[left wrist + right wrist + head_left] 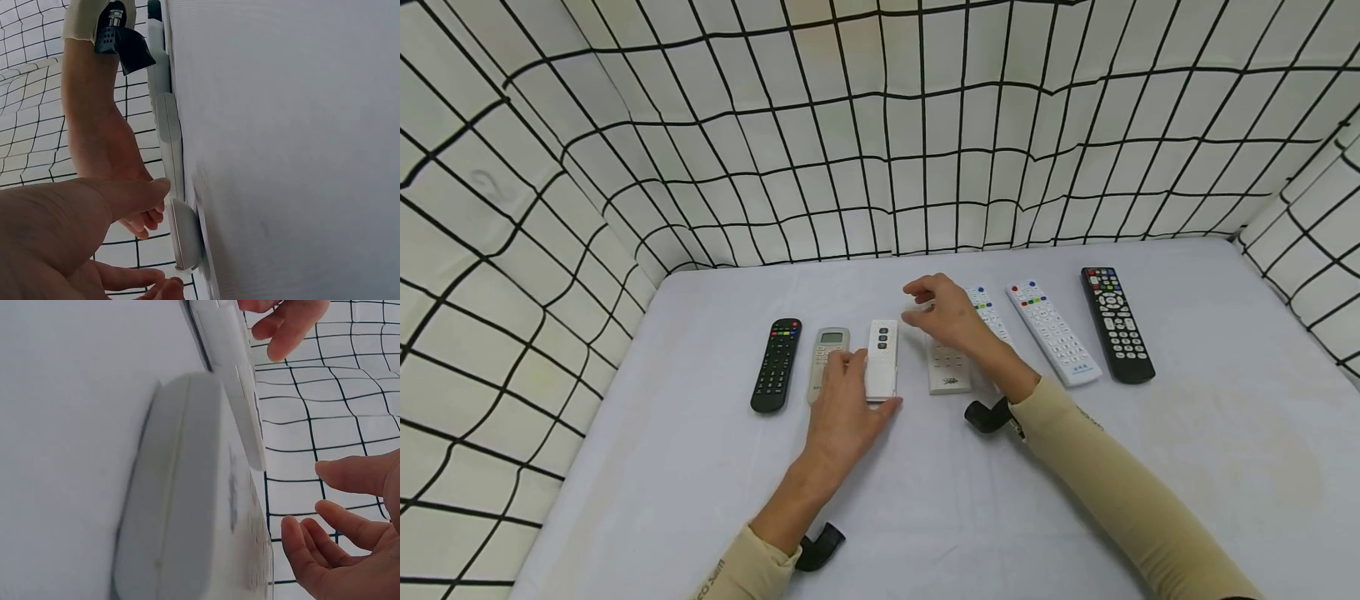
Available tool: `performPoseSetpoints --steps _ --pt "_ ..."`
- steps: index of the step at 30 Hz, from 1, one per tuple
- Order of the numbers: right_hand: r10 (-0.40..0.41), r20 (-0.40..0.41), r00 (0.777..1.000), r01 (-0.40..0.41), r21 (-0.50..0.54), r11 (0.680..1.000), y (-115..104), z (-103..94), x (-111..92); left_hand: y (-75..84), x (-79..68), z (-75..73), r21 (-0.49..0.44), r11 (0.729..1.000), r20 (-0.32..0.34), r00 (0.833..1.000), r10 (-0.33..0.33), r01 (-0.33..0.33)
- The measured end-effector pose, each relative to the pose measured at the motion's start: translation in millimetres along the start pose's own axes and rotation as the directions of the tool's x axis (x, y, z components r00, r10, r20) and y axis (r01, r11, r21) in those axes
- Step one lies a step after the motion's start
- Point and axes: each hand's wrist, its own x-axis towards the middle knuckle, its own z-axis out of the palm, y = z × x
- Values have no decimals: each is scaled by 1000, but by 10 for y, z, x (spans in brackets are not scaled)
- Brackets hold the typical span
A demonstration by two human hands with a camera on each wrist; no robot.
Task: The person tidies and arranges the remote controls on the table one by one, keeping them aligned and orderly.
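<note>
My left hand is over a white remote control with three dark buttons. Its fingertips are by the remote's left edge and its thumb by the lower right corner. In the right wrist view, left-hand fingers hang just off the remote. A grey-white remote with a small display lies partly beneath that hand. My right hand, fingers loosely bent and holding nothing, hovers above another white remote, partly covering it. Behind that wrist, a white remote with coloured buttons is partly hidden.
A black remote lies at the left of the row. To the right are a long white remote and a black one with white buttons. A white cloth covers the table; black netting surrounds its back and sides.
</note>
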Motion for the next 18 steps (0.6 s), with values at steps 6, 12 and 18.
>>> performPoseSetpoints --steps 6,12,18 --pt "9 -5 1000 -9 3 1000 84 -106 -3 82 6 28 25 994 -66 992 105 -104" --pt "8 -5 1000 -8 -4 1000 131 -173 -16 177 26 90 -16 981 -53 980 191 -192" --pt "7 -21 1000 -7 -19 1000 184 -228 -17 240 60 147 -68 979 -4 982 191 -191"
